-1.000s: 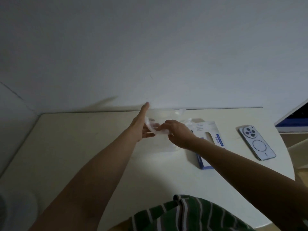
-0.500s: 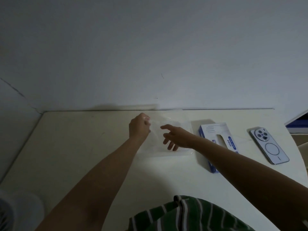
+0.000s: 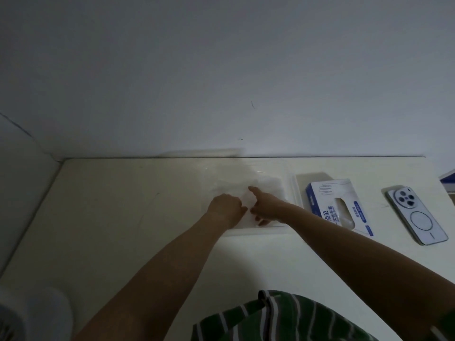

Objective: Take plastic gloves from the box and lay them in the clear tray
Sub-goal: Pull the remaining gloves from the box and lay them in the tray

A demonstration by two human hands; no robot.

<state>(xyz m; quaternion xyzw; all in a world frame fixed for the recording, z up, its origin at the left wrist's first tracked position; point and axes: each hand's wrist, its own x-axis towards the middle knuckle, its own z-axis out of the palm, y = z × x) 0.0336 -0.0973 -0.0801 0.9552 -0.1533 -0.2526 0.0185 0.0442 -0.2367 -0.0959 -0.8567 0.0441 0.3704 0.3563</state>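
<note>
Plastic glove [image 3: 269, 187] is down inside the clear tray [image 3: 295, 198]. It's a thin milky sheet, bunched toward the tray's far-right corner and spreading back to the gap between your two hands. It's so see-through that I can't say exactly where its edges end.

Going from the left: well left of the tray, at the bottom corner, there's a blurry grey shape [image 3: 29, 316], and I can't tell what it is. The cream table [image 3: 123, 217] carries the tray and everything else.

Your left hand [image 3: 226, 209] sits over the tray's near-left part, knuckles up, fingers curled under. It's right against the glove film, but the fingertips are hidden, so I can't tell whether they're actually pinching it.

Your right hand [image 3: 268, 209] is just beside it, over the tray's near middle. The index finger [image 3: 253, 191] is stretched out straight toward the tray's far side, tip lying on the glove. The other fingers reach down toward the tray's near rim, loose and not wrapped round anything.

Just beside the tray's right wall, the blue-and-white glove box [image 3: 327, 200] lies flat with its oval opening facing up. Further right, well apart from the tray, a phone [image 3: 416, 215] lies camera side up. On the near side of the tray, at the bottom edge, is your green striped top [image 3: 283, 318].
</note>
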